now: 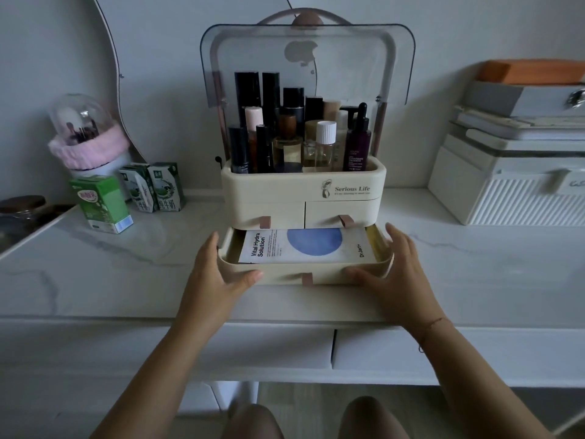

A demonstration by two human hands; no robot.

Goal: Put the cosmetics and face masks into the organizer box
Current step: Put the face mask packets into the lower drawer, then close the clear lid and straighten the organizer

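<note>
Cream plastic drawer (285, 275), flat glossy mask sachet (305, 245) inside, has left hand (218, 274) and right hand (392, 267) spread-gripped on rounded corners.

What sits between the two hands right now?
In the head view, the pulled-out bottom drawer spans from left hand to right hand, with a face mask packet lying flat inside.

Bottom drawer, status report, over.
Left hand and right hand on the open bottom drawer's front corners. Face mask flat inside. Bottles upright in the top tray, lid raised. Nothing blocking the drawer.
</note>
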